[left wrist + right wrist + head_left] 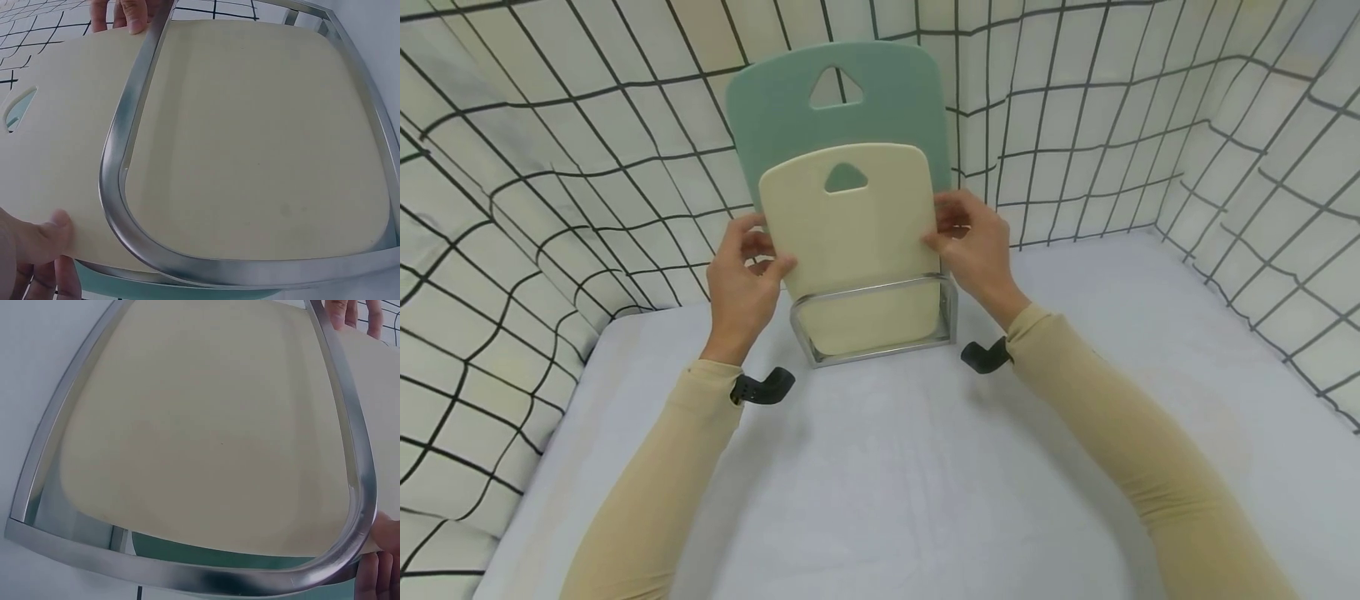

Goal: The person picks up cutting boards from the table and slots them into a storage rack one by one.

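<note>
A cream cutting board (853, 233) stands in the front of a metal rack (880, 357), its lower part behind the front bar. Behind it rises a larger green cutting board (895, 100); both have a handle hole near the top. My left hand (741, 279) pinches the cream board's left edge, thumb on its face and fingers behind. On the opposite edge my right hand (977, 246) holds it the same way. In the left wrist view the thumb (56, 234) presses the cream board's face beside the curved rack bar (115, 156). The right wrist view shows the rack's frame (359, 450) around the board.
A white cloth (895, 483) covers the table under the rack. White fabric with a black grid (1060, 108) forms walls at the back and both sides. A black wrist device (765, 387) sticks out from the left sleeve, another (985, 357) from the right.
</note>
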`<action>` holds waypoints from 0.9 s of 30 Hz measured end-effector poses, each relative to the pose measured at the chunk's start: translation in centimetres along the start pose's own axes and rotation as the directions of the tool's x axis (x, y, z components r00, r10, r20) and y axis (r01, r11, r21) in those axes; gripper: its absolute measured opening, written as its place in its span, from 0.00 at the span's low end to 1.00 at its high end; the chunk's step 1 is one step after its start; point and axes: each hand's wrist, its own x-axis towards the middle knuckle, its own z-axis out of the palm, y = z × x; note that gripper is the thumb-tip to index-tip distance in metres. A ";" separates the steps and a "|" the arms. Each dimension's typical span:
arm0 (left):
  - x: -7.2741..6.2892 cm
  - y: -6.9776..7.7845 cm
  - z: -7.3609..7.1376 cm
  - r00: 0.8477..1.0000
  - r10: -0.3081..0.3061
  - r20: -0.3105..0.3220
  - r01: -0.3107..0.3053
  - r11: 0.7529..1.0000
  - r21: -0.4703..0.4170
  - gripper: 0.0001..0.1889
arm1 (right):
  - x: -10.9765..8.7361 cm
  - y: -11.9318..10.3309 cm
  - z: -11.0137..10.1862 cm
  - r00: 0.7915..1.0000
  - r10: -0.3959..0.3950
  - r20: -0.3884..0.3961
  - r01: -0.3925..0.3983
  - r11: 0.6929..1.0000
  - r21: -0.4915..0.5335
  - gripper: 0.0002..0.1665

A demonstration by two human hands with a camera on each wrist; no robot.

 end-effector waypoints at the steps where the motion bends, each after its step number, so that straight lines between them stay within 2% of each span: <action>1: 0.0 0.0 0.0 1.000 -0.003 0.003 0.003 1.000 0.001 0.27 | 0.0 0.0 0.0 1.000 0.000 0.005 0.000 1.000 0.003 0.27; 14: -0.4 -0.1 -0.5 0.999 -0.015 0.042 0.015 1.000 0.009 0.31 | -0.2 0.1 -0.1 0.998 -0.050 0.039 0.051 0.999 -0.010 0.31; 22: -0.7 -0.5 -0.9 0.995 0.033 0.093 -0.036 0.999 0.034 0.35 | -0.5 0.3 -0.6 0.996 -0.067 0.051 0.069 0.997 -0.037 0.32; 27: -0.9 -0.7 -1.4 0.991 0.022 0.131 -0.033 0.996 0.081 0.35 | -0.6 0.4 -0.9 0.997 -0.063 0.050 0.065 0.997 -0.030 0.33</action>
